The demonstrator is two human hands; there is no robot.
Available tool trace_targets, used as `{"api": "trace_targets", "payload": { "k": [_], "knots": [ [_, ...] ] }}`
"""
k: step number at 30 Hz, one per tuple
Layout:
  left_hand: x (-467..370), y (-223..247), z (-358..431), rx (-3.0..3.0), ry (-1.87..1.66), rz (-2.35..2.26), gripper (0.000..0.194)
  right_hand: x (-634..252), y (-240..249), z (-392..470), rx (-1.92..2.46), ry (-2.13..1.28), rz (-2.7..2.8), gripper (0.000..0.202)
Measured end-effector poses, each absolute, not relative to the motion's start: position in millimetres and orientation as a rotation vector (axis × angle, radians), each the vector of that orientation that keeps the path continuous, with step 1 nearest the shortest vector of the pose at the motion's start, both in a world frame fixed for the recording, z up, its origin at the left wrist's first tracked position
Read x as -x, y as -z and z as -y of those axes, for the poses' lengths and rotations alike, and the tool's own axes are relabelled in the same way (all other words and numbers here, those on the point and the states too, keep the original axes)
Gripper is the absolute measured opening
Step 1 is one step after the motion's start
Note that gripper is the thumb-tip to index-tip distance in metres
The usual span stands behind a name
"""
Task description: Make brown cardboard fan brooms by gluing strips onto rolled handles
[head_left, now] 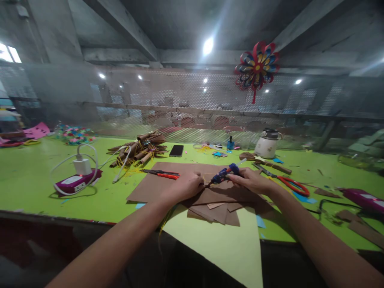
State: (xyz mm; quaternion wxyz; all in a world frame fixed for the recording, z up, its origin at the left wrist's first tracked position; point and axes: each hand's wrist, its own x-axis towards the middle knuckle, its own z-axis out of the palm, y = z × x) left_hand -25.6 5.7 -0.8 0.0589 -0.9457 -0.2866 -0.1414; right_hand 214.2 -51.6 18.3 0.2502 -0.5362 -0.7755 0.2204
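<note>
My right hand (pixel 246 180) is wrapped round a blue hot glue gun (pixel 224 174), its nozzle pointing down and left. A glue stick shows at its back end. Close to the nozzle, my left hand (pixel 192 185) is closed, its fingertips pinched together low over the brown paper (pixel 165 188). What those fingers hold is hidden, though a thin yellow strand curves beside them. Smaller brown paper pieces (pixel 207 212) overlap at the front, over a pale yellow sheet (pixel 222 248). An orange-handled cutter (pixel 168 175) lies left of my left hand.
On the green table (pixel 27 172) are a purple power strip (pixel 78 182) with a white charger, rolled brown paper bundles (pixel 147 148), a phone (pixel 176 150) and orange-handled scissors (pixel 291 185). A white flask (pixel 266 144) stands behind. Black cord runs at the right.
</note>
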Motion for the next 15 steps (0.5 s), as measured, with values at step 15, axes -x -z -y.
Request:
{"api": "trace_targets", "payload": {
  "k": [15],
  "knots": [
    [22.2,-3.3,-2.0,2.803,0.337,0.905,0.026,-215.9,-16.5,48.9,1.450,-0.539,2.117,0.048]
  ]
}}
